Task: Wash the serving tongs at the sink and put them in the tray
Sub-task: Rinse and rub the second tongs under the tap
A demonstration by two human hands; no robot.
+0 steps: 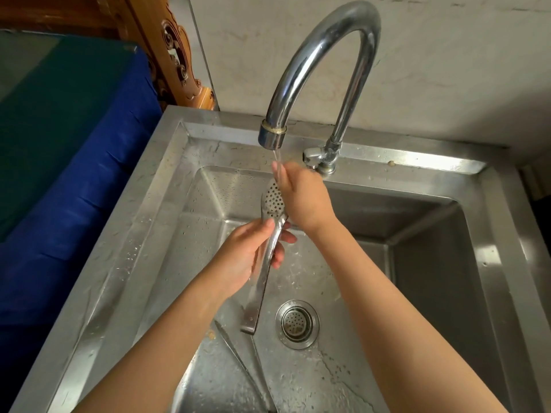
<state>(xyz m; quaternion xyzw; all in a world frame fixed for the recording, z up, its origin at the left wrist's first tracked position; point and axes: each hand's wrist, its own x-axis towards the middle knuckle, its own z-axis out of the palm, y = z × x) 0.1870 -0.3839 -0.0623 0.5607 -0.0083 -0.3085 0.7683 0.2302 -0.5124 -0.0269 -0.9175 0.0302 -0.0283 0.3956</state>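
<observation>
Steel serving tongs with a perforated spoon head are held upright over the steel sink, head up under a thin stream from the curved faucet. My left hand grips the tongs' shaft at mid-length. My right hand rests against the perforated head, fingers in the running water. The tongs' closed lower end hangs just left of the drain. No tray is in view.
More metal utensil handles lie on the sink floor at the bottom centre. The faucet valve sits on the back ledge. A blue and green cloth-covered surface is to the left, with carved wood behind it.
</observation>
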